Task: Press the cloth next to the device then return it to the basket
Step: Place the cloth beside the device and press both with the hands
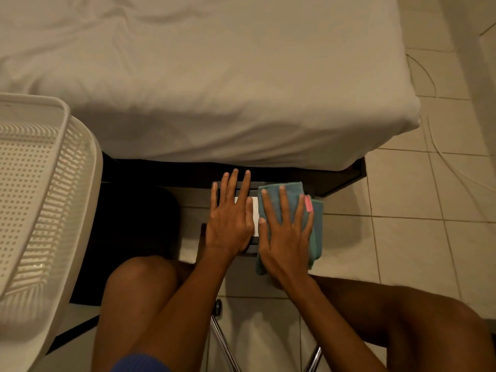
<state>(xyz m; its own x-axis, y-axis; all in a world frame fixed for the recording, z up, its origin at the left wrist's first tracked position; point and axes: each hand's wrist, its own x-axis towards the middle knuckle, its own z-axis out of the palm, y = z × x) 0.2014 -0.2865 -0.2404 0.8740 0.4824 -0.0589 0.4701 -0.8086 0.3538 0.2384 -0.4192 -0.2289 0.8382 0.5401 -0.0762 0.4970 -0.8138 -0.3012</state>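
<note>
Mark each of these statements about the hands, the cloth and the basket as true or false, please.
1. The right hand lies flat on the teal cloth. True.
2. The cloth is inside the white basket. False: it lies beside the device, to the right of it, far from the basket.
3. The left hand rests on the device. True.
4. The basket stands to the right of the hands. False: it stands at the left edge of the view.
5. The cloth has a pink tag. True.
6. The left hand grips the cloth. False: it lies open on the device, its fingers spread.
</note>
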